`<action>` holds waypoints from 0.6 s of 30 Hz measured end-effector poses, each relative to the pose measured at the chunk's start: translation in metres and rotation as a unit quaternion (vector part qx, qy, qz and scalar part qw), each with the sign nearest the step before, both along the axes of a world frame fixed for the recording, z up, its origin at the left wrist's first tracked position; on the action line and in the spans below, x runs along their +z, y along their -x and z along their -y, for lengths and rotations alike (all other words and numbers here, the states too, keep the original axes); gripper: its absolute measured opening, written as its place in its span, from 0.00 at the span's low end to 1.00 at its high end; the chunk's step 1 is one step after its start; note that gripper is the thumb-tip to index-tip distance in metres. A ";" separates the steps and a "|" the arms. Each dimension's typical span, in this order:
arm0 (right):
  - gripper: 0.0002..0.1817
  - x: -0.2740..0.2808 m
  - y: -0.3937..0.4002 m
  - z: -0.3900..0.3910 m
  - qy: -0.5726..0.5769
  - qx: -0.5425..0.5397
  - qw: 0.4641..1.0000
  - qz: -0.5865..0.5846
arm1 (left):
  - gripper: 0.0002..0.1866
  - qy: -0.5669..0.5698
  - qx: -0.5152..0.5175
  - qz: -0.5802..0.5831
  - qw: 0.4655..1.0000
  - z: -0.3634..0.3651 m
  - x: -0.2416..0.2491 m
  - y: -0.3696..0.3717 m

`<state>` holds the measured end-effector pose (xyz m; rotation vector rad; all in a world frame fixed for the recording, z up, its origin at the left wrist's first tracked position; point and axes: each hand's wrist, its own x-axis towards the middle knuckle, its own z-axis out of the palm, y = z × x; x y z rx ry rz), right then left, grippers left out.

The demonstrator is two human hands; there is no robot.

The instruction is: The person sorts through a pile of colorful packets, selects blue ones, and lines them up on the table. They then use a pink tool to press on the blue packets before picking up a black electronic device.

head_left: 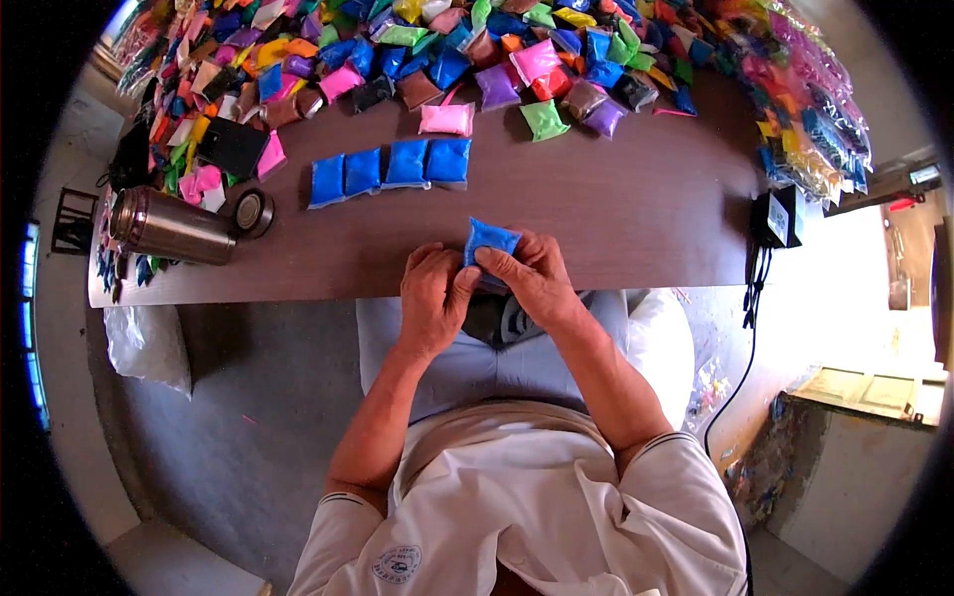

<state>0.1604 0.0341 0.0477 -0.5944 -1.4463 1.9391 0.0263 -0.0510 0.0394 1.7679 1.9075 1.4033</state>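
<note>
At the centre of the frame, just over the near edge of the table (pixel 636 219), a blue packet (pixel 492 236) is held between two bare hands. Right hand (pixel 532 276): fingers closed on the packet, thumb lying across its face. Left hand (pixel 434 293): fingers curled, thumb up at the packet's lower left side; whether they pinch it or only touch it cannot be told with confidence from this view. Packet tilted, one corner pointing up. Above and to the left, a row of four blue packets (pixel 407 163) lies flat on the table, arranged side by side. Just above the row's right half, a pink packet (pixel 446 120); farther right, a green packet (pixel 544 120), near the front of a large heap of multicoloured packets (pixel 417 60) spanning the top of the frame. At left, a metal flask (pixel 174 226) lies on its side, with a round lid (pixel 253 213) just beside its right end. Above the flask, a black flat object (pixel 235 148), among packets, not identified. At the table's right end, a black box (pixel 777 218) with a pale label; dark cables hang below it. Lower left of the table, a translucent plastic bag (pixel 147 348) hangs or stands; support not visible.
</note>
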 end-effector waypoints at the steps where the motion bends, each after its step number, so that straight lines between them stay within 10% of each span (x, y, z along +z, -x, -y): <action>1: 0.11 0.000 0.000 -0.001 -0.013 -0.007 1.000 -0.004 | 0.20 -0.003 -0.008 -0.012 1.000 -0.001 -0.003 0.002; 18: 0.13 0.016 0.002 0.005 0.031 -0.063 0.996 0.063 | 0.20 0.003 -0.002 -0.011 1.000 -0.002 -0.004 0.003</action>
